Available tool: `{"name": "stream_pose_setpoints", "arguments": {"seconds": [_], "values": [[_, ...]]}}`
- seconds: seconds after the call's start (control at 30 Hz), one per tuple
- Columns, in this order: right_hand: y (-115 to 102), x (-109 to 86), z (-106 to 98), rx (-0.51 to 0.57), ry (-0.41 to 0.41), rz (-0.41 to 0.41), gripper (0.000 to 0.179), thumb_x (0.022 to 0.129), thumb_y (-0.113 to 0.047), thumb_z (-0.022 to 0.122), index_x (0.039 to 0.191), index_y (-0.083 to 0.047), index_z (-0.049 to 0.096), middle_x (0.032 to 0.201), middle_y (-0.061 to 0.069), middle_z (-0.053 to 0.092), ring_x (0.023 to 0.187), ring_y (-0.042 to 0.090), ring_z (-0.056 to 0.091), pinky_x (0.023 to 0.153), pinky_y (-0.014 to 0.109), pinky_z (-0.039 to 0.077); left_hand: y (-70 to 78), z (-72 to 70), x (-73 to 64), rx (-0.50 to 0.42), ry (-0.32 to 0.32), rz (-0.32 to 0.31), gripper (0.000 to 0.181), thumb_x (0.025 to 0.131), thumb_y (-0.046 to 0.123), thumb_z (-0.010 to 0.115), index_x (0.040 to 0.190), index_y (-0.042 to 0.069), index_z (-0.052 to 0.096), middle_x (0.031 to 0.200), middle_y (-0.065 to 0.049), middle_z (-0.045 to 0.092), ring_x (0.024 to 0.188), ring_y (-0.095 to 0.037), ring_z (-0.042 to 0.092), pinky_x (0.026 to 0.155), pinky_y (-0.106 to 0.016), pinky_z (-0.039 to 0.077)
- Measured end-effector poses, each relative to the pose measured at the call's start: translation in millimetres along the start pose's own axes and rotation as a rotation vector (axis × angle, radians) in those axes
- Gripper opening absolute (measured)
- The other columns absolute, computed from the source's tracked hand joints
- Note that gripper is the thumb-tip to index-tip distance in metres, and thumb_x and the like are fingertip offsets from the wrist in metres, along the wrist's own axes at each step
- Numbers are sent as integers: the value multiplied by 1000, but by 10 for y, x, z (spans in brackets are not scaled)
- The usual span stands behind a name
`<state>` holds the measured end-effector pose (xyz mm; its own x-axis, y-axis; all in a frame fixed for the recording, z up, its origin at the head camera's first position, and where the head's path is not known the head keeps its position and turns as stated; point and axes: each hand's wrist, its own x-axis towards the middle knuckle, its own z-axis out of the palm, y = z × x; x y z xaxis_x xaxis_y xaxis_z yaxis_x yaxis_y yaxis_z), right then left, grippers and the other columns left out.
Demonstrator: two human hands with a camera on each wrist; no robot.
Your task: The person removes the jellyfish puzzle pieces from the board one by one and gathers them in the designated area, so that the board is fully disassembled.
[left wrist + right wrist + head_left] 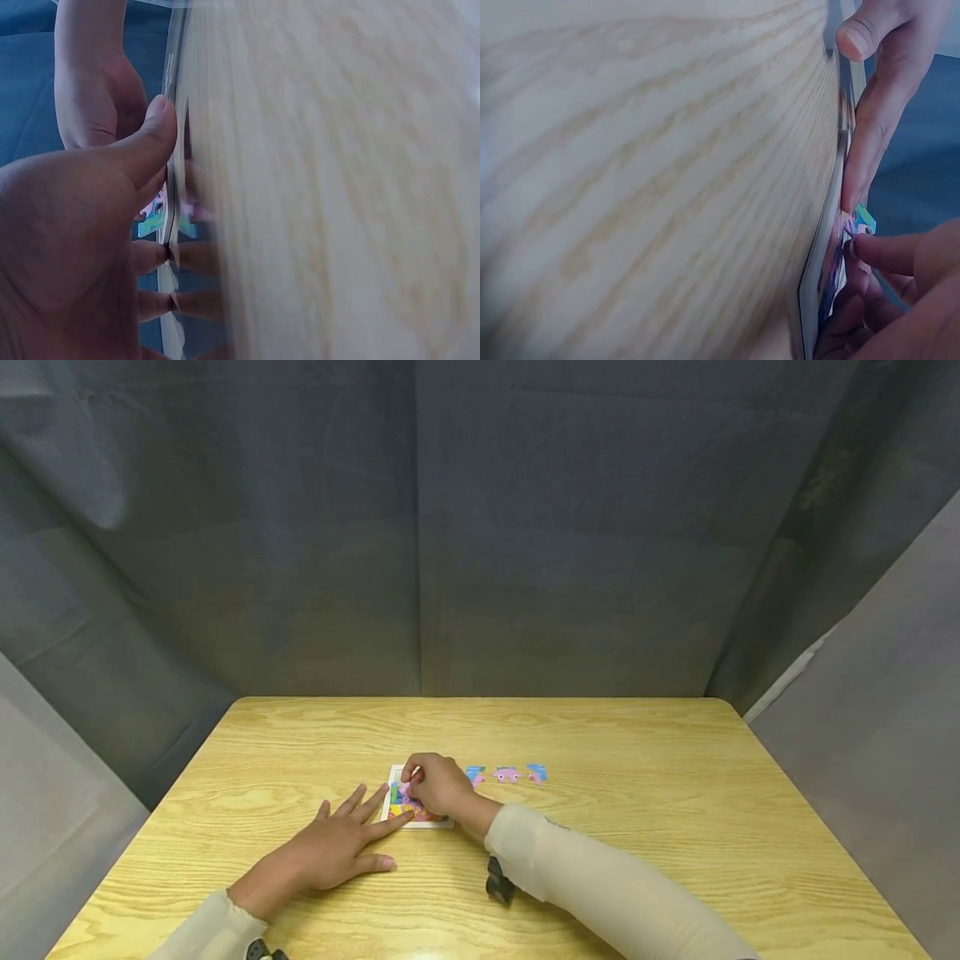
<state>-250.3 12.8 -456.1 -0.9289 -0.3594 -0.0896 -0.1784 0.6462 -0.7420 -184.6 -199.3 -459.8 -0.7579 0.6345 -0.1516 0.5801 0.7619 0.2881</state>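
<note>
A small jigsaw puzzle in a white-edged tray lies on the table, its lower rows filled with pink, yellow and blue picture. Over the upper left of the tray, my right hand pinches a jigsaw piece with thumb and fingers; green and blue show on it in the right wrist view. My left hand lies flat with fingers spread at the tray's left side. One of its straight fingertips presses on the filled lower part. The right hand covers much of the puzzle.
Right of the tray, three loose jigsaw pieces lie in a row: a blue one, a pink one with eyes and another blue and pink one. The wooden table ends at a dark curtain behind.
</note>
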Motion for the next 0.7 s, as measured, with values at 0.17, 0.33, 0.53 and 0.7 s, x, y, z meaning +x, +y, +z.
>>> {"name": "stream_pose_setpoints", "arguments": {"seconds": [0.17,0.33,0.53,0.7], "values": [[-13,-12,-5,32,-1,27,10,98,-2,69,102,-12,69,81,-2,65,53,7,51,46,16,41,5,-7,-3,-6,-1,4,67,101,64,48,161,40,32,172,-18,11,153,-56,11,101,-90,17],[-12,-12,-9,59,18,27,10,97,-2,70,103,-11,69,83,-1,65,57,8,54,49,17,45,6,-12,-3,-3,-8,3,67,102,64,48,162,41,31,172,-17,11,153,-55,10,101,-89,17],[-19,-19,-33,80,32,14,10,95,0,71,102,-8,69,83,1,65,61,10,56,53,19,47,10,-20,-7,-2,-11,0,67,101,64,48,162,41,30,172,-17,11,153,-55,10,102,-89,17],[1,-10,-58,116,30,17,11,95,2,71,102,-7,69,83,1,66,61,10,56,54,19,48,13,-22,-12,-5,-11,-2,67,101,64,48,162,40,31,172,-17,10,153,-55,10,102,-89,17]]}}
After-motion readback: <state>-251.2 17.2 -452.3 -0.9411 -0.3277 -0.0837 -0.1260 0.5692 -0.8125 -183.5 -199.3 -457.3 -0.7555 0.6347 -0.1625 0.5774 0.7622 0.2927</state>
